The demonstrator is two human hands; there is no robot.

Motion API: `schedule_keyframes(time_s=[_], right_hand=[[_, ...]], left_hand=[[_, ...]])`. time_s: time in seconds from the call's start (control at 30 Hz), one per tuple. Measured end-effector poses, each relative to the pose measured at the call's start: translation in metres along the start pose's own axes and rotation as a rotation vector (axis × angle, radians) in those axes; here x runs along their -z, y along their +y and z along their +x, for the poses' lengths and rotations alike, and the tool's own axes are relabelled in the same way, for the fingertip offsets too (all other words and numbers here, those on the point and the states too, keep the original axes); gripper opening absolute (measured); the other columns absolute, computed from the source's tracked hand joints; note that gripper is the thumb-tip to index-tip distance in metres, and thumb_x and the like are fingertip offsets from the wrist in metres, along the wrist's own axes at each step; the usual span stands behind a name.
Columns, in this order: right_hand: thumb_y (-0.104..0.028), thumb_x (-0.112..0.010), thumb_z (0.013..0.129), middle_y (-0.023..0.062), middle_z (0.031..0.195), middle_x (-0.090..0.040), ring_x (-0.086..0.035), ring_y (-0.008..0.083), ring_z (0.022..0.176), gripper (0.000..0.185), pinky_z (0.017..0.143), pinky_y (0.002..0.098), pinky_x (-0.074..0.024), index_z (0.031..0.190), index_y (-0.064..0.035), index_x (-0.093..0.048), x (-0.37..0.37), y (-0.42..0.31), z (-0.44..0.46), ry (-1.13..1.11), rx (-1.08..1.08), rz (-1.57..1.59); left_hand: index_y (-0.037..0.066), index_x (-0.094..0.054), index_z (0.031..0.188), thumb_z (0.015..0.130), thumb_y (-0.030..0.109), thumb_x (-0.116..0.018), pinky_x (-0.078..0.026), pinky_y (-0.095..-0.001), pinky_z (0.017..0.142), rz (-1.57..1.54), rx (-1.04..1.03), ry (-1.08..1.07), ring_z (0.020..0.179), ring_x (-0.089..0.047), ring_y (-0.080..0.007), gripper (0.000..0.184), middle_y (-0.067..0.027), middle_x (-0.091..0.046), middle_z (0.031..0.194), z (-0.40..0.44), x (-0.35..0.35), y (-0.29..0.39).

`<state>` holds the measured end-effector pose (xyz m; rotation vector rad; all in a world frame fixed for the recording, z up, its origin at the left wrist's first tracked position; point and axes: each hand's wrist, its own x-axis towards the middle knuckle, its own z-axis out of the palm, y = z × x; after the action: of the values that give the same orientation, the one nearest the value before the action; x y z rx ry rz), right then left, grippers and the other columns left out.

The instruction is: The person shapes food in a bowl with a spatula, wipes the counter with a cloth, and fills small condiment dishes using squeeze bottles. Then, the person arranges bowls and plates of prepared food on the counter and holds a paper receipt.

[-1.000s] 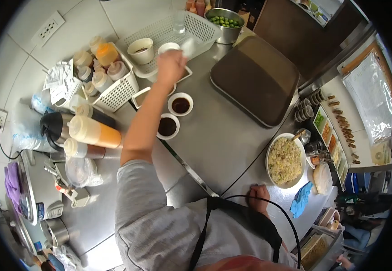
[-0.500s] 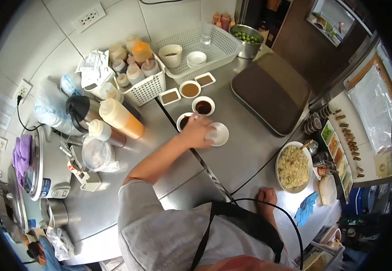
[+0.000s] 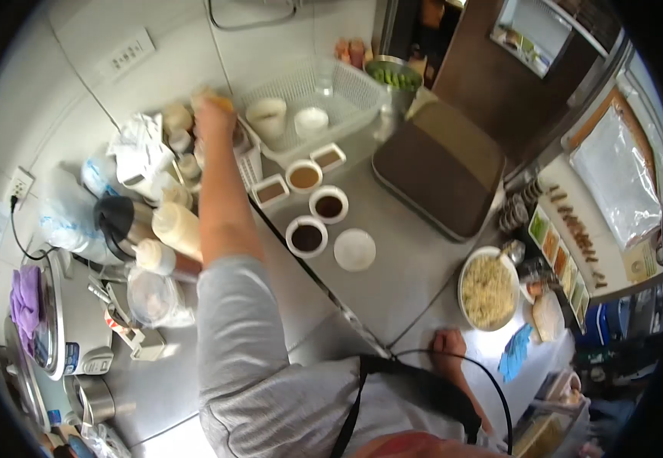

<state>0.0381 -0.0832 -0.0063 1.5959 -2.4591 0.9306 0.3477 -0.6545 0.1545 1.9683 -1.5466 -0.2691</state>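
My left hand (image 3: 215,122) reaches into the white basket (image 3: 250,164) of squeeze bottles at the back left. It is closed around an orange squeeze bottle (image 3: 221,101); the fingers are blurred and partly hidden. My right hand (image 3: 448,343) rests curled on the counter, with nothing visible in it, near a large bowl of fried rice (image 3: 489,294). Between the arms stand a dark sauce bowl (image 3: 306,238), a second dark sauce bowl (image 3: 328,206), a brown sauce bowl (image 3: 304,177) and a small white bowl (image 3: 354,249) showing no sauce. Two rectangular sauce dishes (image 3: 269,191) sit behind.
A brown tray (image 3: 442,172) lies at the back right. A perforated white basket (image 3: 301,141) holds cups and small dishes, with a pot of green limes (image 3: 394,76) beside it. Tall squeeze bottles (image 3: 177,229) stand left. A blue glove (image 3: 515,353) lies at right.
My left hand has left the small white bowl and moved back left to the bottle basket. Both dark sauce bowls are now fully uncovered. My right hand stays on the counter. The view has shifted.
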Motion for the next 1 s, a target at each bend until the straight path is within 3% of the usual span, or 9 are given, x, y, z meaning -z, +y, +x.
schedule_keyframes(time_s=[0.07,0.1,0.17,0.3,0.5,0.67,0.8,0.93,1.0], right_hand=[[-0.005,-0.056,0.065,0.0121,0.065,-0.051,-0.051,0.0316,0.056,0.007,0.049,0.0395,-0.0419,0.065,-0.0102,-0.051,-0.004,0.005,-0.004,0.035,0.030,0.006],[-0.005,-0.057,0.064,0.0122,0.065,-0.051,-0.051,0.0319,0.056,0.008,0.049,0.0399,-0.0421,0.065,-0.0104,-0.051,-0.004,0.005,-0.004,0.059,0.033,0.008],[-0.005,-0.057,0.064,0.0123,0.065,-0.051,-0.052,0.0321,0.058,0.008,0.050,0.0402,-0.0424,0.065,-0.0101,-0.051,0.001,-0.001,0.000,0.065,0.015,0.054],[-0.005,-0.056,0.064,0.0123,0.064,-0.051,-0.052,0.0322,0.059,0.006,0.052,0.0413,-0.0425,0.065,-0.0097,-0.051,0.008,-0.007,-0.003,0.065,0.031,0.057],[-0.008,-0.055,0.066,0.0122,0.064,-0.051,-0.051,0.0325,0.059,0.002,0.053,0.0413,-0.0421,0.064,-0.0091,-0.053,0.003,0.000,-0.004,0.035,0.000,0.064],[-0.019,-0.065,0.065,0.0136,0.084,-0.057,-0.057,0.0265,0.075,0.035,0.066,0.0353,-0.0460,0.095,-0.0045,-0.054,0.007,-0.006,0.025,-0.327,-0.334,0.391],[-0.020,-0.077,0.052,0.0173,0.126,-0.032,-0.038,0.0274,0.114,0.093,0.091,0.0352,-0.0352,0.127,-0.0020,-0.025,0.028,-0.087,0.111,-0.324,0.307,0.587],[-0.020,-0.078,0.052,0.0110,0.126,-0.032,-0.033,0.0202,0.116,0.102,0.097,0.0337,-0.0258,0.131,-0.0044,-0.016,0.027,-0.123,0.134,-0.630,0.294,1.140],[-0.020,-0.078,0.052,0.0088,0.126,-0.032,-0.032,0.0181,0.116,0.102,0.097,0.0332,-0.0239,0.131,-0.0046,-0.015,0.022,-0.128,0.129,-0.764,0.235,1.283]], left_hand=[[0.002,-0.042,0.108,0.061,0.029,-0.066,-0.043,-0.0409,0.082,-0.047,-0.055,0.165,0.097,-0.050,-0.0360,0.059,-0.0232,-0.049,0.106,0.001,-0.004,-0.006],[0.006,-0.047,0.100,0.067,0.026,-0.060,-0.043,-0.0434,0.078,-0.045,-0.099,0.299,0.091,-0.053,-0.0351,0.041,-0.0199,-0.052,0.097,0.005,-0.015,-0.012],[0.005,-0.046,0.104,0.065,0.026,-0.064,-0.042,-0.0427,0.078,-0.102,-0.075,0.266,0.090,-0.050,-0.0365,0.048,-0.0205,-0.049,0.099,-0.008,-0.003,-0.005],[0.005,-0.045,0.107,0.058,0.018,-0.071,-0.041,-0.0404,0.079,-0.326,-0.344,0.515,0.091,-0.048,-0.0366,0.057,-0.0201,-0.048,0.100,-0.023,0.032,0.010],[0.003,-0.043,0.111,0.056,0.017,-0.073,-0.041,-0.0371,0.082,-0.495,-0.682,0.602,0.094,-0.048,-0.0341,0.065,-0.0182,-0.048,0.102,-0.087,0.135,0.068],[0.005,-0.030,0.122,0.056,0.012,-0.071,-0.038,-0.0326,0.086,-1.032,-0.764,0.224,0.099,-0.047,-0.0243,0.078,-0.0139,-0.045,0.106,-0.164,0.154,0.088],[0.010,-0.025,0.125,0.057,0.010,-0.071,-0.038,-0.0334,0.086,-1.279,-0.651,-0.557,0.097,-0.046,-0.0194,0.082,-0.0098,-0.044,0.104,-0.266,0.124,0.083],[0.012,-0.022,0.127,0.060,0.007,-0.072,-0.038,-0.0312,0.086,-1.404,-0.624,-0.877,0.098,-0.046,-0.0170,0.084,-0.0072,-0.045,0.102,-0.341,0.087,0.070],[0.012,-0.021,0.127,0.062,0.004,-0.070,-0.038,-0.0307,0.086,-1.475,-0.458,-0.925,0.097,-0.047,-0.0167,0.082,-0.0068,-0.045,0.103,-0.359,0.070,0.064]])
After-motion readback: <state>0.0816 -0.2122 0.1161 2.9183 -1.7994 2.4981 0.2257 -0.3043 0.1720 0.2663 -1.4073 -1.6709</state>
